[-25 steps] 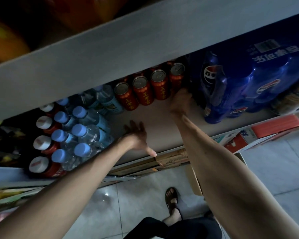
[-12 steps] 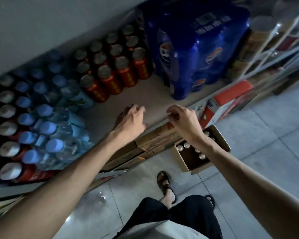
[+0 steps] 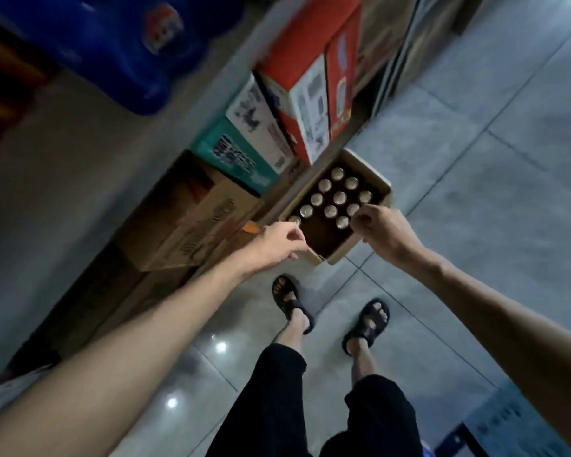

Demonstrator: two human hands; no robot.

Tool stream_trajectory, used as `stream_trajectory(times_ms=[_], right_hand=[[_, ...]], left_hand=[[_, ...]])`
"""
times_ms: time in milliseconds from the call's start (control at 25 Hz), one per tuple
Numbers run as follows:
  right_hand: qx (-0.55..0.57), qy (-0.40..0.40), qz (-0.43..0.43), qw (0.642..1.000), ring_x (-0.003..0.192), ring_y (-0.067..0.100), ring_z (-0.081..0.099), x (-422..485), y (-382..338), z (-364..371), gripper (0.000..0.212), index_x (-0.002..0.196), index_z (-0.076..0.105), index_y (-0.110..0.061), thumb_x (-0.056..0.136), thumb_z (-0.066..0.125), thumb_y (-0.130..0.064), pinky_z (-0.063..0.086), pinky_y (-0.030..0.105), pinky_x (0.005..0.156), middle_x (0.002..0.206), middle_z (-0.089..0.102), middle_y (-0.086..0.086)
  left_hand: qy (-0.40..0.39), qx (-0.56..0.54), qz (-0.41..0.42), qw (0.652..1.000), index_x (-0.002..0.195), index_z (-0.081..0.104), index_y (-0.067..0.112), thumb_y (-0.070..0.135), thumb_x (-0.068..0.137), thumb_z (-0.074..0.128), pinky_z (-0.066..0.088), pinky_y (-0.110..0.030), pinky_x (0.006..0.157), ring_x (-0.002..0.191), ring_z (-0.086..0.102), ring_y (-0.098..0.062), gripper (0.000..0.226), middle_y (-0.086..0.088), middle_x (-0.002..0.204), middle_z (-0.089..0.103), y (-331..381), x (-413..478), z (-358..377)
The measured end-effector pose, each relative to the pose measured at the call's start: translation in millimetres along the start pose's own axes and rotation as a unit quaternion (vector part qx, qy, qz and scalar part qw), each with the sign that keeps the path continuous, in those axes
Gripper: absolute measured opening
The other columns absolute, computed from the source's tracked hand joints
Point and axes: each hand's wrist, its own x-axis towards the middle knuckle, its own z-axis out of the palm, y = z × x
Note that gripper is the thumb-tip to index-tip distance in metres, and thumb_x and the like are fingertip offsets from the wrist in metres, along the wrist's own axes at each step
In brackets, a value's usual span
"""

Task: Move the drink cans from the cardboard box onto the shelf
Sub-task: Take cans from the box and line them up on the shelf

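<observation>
Cardboard box [image 3: 343,253], open-topped, on the tiled floor [image 3: 508,199] just right of centre; the drink cans [image 3: 339,197] stand upright inside it in diagonal rows filling its 1 o'clock end, with only their silver tops showing. Roughly eleven tops can be counted; bodies and labels are hidden by the box walls, and the 7 o'clock end shows only dark bottom. Left hand [image 3: 277,240] at the box's 8 o'clock corner, fingers loosely bent and holding nothing, its fingertips beside the nearest can top. Right hand [image 3: 381,229] over the 4 o'clock rim, fingers curled downward; they cover whatever lies beneath, so whether they grasp a can cannot be told. Shelf [image 3: 63,166], a grey surface at 9 to 10 o'clock, blurred by motion; no can from the box is seen on the part in view. Blue shrink-wrapped pack [image 3: 122,51] on the shelf at 11 o'clock, its logo smeared and its top cut off by the frame. Stacked cartons [image 3: 307,61] in red, white, teal and brown at 10 to 12 o'clock, print illegible. Sandalled feet [image 3: 289,300] at 6 o'clock, dark trousers below
</observation>
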Motion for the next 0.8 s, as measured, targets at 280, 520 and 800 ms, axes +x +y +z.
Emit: stream_trajectory(times_ms=[280,520,800], right_hand=[[-0.129,-0.054,0.009,0.990,0.096,0.029,0.064,139.2,168.7,165.2,0.041,0.116,0.055,-0.014,0.088,0.063,-0.043,0.051,0.036,0.071,0.110,0.063,0.008],[-0.255,-0.023,0.043,0.966,0.102,0.031,0.061,269.1,224.3,305.1,0.064,0.128,0.046,-0.007,0.085,0.068,-0.049,0.041,0.036,0.066,0.121,0.052,0.014],[-0.387,0.011,0.092,0.918,0.088,0.028,0.064,319.2,253.7,369.2,0.031,0.123,0.053,0.001,0.093,0.053,-0.007,0.050,0.032,0.065,0.126,0.043,0.018]], left_hand=[[0.042,-0.059,-0.205,0.976,0.150,0.015,0.003,0.026,0.079,0.074,0.047,-0.049,0.101,0.124,0.052,-0.040,0.094,-0.023,0.142,0.044,-153.3,250.4,147.2],[0.147,-0.245,-0.236,0.929,0.153,-0.007,0.013,0.018,0.084,0.072,0.055,-0.038,0.083,0.108,0.062,-0.040,0.106,-0.013,0.133,0.046,-255.5,387.5,189.4],[0.181,-0.307,-0.191,0.914,0.151,0.018,0.018,0.004,0.091,0.062,0.059,-0.027,0.062,0.094,0.060,-0.019,0.076,-0.003,0.122,0.049,-289.4,431.4,202.0]])
